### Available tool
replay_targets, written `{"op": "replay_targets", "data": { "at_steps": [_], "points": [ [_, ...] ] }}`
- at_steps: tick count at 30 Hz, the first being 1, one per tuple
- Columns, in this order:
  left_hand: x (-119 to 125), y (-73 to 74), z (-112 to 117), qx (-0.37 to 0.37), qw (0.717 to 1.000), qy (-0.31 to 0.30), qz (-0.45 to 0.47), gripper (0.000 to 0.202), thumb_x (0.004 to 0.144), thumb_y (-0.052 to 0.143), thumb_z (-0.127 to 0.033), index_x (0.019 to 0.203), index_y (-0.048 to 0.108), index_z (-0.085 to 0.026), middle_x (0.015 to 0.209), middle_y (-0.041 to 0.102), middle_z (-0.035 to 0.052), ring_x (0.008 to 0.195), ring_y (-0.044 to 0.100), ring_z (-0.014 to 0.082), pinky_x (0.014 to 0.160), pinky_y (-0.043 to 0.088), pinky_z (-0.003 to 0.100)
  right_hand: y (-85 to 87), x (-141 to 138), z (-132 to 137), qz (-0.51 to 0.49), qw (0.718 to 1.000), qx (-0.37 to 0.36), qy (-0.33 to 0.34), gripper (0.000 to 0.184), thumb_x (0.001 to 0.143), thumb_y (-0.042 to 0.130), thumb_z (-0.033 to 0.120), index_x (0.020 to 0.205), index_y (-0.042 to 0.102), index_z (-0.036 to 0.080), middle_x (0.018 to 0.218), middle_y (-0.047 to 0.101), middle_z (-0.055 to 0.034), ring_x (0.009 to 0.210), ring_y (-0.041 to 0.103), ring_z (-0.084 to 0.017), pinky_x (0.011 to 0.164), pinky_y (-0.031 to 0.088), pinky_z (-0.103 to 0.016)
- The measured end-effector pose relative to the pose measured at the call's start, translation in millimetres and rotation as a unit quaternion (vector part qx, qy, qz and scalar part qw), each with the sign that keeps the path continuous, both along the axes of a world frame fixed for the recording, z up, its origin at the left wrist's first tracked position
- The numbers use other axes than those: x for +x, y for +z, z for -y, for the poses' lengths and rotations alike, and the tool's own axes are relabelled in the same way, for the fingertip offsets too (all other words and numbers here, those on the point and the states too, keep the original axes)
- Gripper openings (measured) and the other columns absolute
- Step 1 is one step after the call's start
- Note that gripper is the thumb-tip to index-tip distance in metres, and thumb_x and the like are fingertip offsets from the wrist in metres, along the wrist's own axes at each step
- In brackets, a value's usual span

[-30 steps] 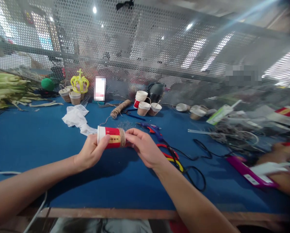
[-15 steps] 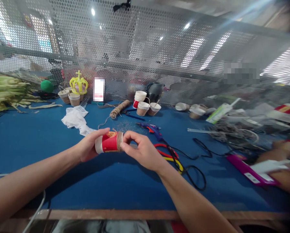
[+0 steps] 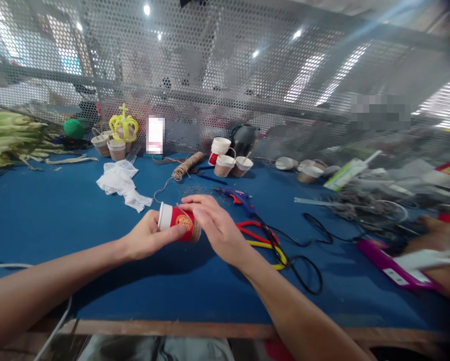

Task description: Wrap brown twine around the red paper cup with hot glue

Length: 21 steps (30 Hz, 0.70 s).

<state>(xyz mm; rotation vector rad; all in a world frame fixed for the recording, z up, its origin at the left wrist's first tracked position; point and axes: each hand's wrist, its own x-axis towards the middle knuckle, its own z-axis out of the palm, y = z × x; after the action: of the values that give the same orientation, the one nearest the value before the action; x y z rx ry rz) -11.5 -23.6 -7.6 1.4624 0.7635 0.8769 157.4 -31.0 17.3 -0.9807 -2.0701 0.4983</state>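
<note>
My left hand (image 3: 146, 237) grips a red paper cup (image 3: 176, 220) lying sideways, white rim to the left, its bottom end partly wrapped in brown twine. My right hand (image 3: 213, 226) is at that wrapped end, fingers curled over the cup and pinching a strand of twine against it. The strand runs back over the blue table (image 3: 59, 220) to a twine spool (image 3: 186, 165).
A blue glue gun (image 3: 237, 196) with a black cord, red and yellow scissor handles (image 3: 264, 240), white crumpled plastic (image 3: 121, 183), twine-wrapped cups (image 3: 228, 165), a yellow crown (image 3: 123, 126), green leaves (image 3: 10, 138). Another person's arm (image 3: 443, 250) and a purple packet (image 3: 386, 263) lie at right. Mesh panel behind.
The cup has been turned in my hands and tilted, its wrapped end now lower and nearer me. My right hand shifted over the top of the cup with the twine.
</note>
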Motion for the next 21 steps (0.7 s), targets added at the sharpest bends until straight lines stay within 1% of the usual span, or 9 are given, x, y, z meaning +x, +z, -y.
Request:
{"op": "replay_targets", "data": {
  "at_steps": [1, 3, 6, 8, 11, 15, 21],
  "points": [
    [0.0, -0.3, 0.3, 0.006, 1.000, -0.012, -0.006, 0.024, 0.073, 0.059, -0.034, 0.076, 0.067, -0.012, 0.073, 0.067, 0.0050, 0.065, 0.058, 0.0132, 0.063, 0.044, 0.021, -0.2, -0.6, 0.8, 0.003, 1.000, -0.001, 0.007, 0.034, 0.088, 0.032, 0.023, 0.098, 0.063, 0.013, 0.106, 0.058, -0.0116, 0.104, 0.050, -0.019, 0.093, 0.038, -0.038],
    [0.1, -0.7, 0.5, 0.016, 1.000, -0.024, -0.013, 0.026, 0.075, 0.057, -0.036, 0.074, 0.067, -0.012, 0.072, 0.067, 0.0052, 0.063, 0.057, 0.0127, 0.060, 0.043, 0.020, -0.3, -1.5, 2.6, 0.010, 1.000, 0.002, 0.023, 0.036, 0.089, 0.030, 0.023, 0.101, 0.063, 0.014, 0.108, 0.057, -0.0109, 0.105, 0.049, -0.019, 0.094, 0.036, -0.037],
    [1.0, -0.6, 0.4, 0.015, 1.000, -0.007, -0.012, 0.026, 0.075, 0.056, -0.035, 0.070, 0.067, -0.012, 0.062, 0.064, 0.0027, 0.055, 0.052, 0.0103, 0.053, 0.040, 0.019, 0.0, -2.0, 5.2, 0.023, 0.999, 0.003, 0.046, 0.037, 0.089, 0.029, 0.023, 0.104, 0.062, 0.019, 0.111, 0.055, -0.0085, 0.109, 0.046, -0.019, 0.096, 0.034, -0.039],
    [1.9, -0.3, 0.1, 0.006, 1.000, 0.003, -0.009, 0.025, 0.074, 0.057, -0.035, 0.066, 0.065, -0.012, 0.057, 0.060, 0.0005, 0.050, 0.048, 0.0087, 0.049, 0.037, 0.019, -0.2, -2.0, 6.2, 0.025, 0.998, -0.002, 0.060, 0.037, 0.089, 0.028, 0.024, 0.105, 0.062, 0.021, 0.113, 0.055, -0.0076, 0.110, 0.045, -0.019, 0.097, 0.032, -0.040],
    [3.3, 0.1, -0.2, -0.010, 1.000, 0.009, -0.008, 0.025, 0.071, 0.057, -0.035, 0.057, 0.060, -0.014, 0.049, 0.051, -0.0027, 0.045, 0.038, 0.0068, 0.045, 0.031, 0.019, -1.1, -1.9, 6.0, 0.013, 0.997, -0.016, 0.077, 0.039, 0.089, 0.027, 0.025, 0.105, 0.062, 0.019, 0.114, 0.055, -0.0085, 0.111, 0.045, -0.019, 0.098, 0.032, -0.040],
    [4.1, -0.3, 0.0, -0.033, 0.999, 0.028, -0.012, 0.027, 0.067, 0.057, -0.037, 0.051, 0.051, -0.015, 0.045, 0.039, -0.0057, 0.043, 0.028, 0.0059, 0.042, 0.023, 0.020, -1.3, -2.1, 5.3, -0.008, 0.996, -0.042, 0.084, 0.040, 0.090, 0.025, 0.026, 0.104, 0.062, 0.020, 0.113, 0.055, -0.0073, 0.111, 0.045, -0.017, 0.099, 0.032, -0.038],
    [3.5, -3.4, -1.0, -0.070, 0.996, 0.035, -0.032, 0.031, 0.065, 0.055, -0.042, 0.051, 0.046, -0.016, 0.045, 0.038, -0.0058, 0.043, 0.027, 0.0058, 0.041, 0.021, 0.020, 1.1, -2.3, 5.2, -0.022, 0.992, -0.083, 0.090, 0.039, 0.091, 0.025, 0.028, 0.102, 0.062, 0.021, 0.114, 0.055, -0.0063, 0.111, 0.047, -0.016, 0.098, 0.033, -0.037]
  ]
}}
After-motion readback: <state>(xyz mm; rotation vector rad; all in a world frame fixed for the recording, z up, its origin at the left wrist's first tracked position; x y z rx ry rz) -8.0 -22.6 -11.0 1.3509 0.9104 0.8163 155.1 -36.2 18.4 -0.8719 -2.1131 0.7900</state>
